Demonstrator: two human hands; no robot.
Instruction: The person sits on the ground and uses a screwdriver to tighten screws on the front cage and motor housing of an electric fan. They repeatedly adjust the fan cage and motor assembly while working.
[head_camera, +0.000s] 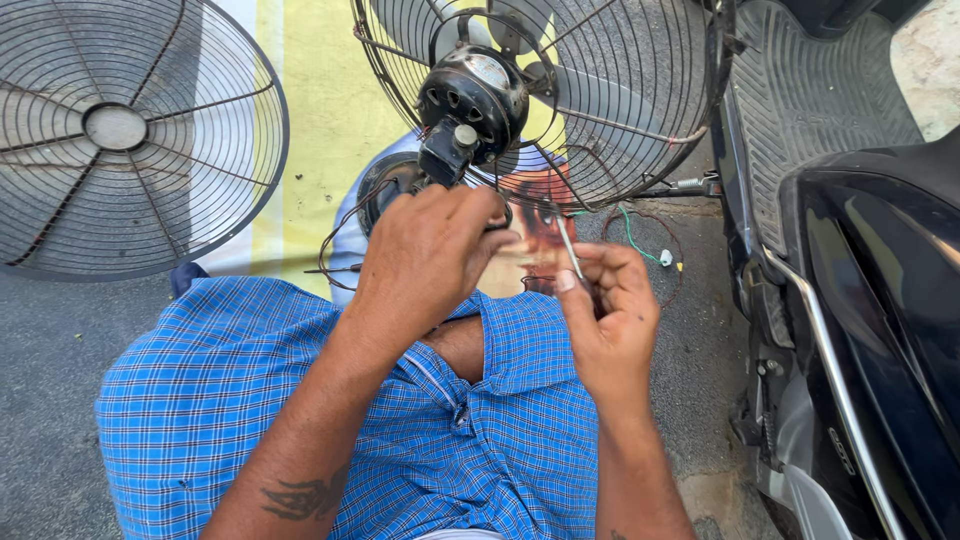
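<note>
The fan (530, 100) is part-way stripped: its front guard (125, 135) is already off and lies well away to the left of the hands, while the rear cage, blades and black motor (475, 90) are together just above them. By the look of it the wiring is what's in hand, and nothing is buttoned back up yet.

Left hand (425, 260) sits right under the motor housing, fingers curled shut around something at the base of it. It's probably the dark wires (345, 235) that trail out to its left, though the knuckles hide the contact itself.

Right hand (610, 315) is just beside it, pinching a thin metal tool (570, 250) between thumb and forefinger, shaft pointing up toward the cage. A green wire (632, 235) loops on the ground just beyond the right hand, and a parked scooter (860, 270) stands close on that side.
</note>
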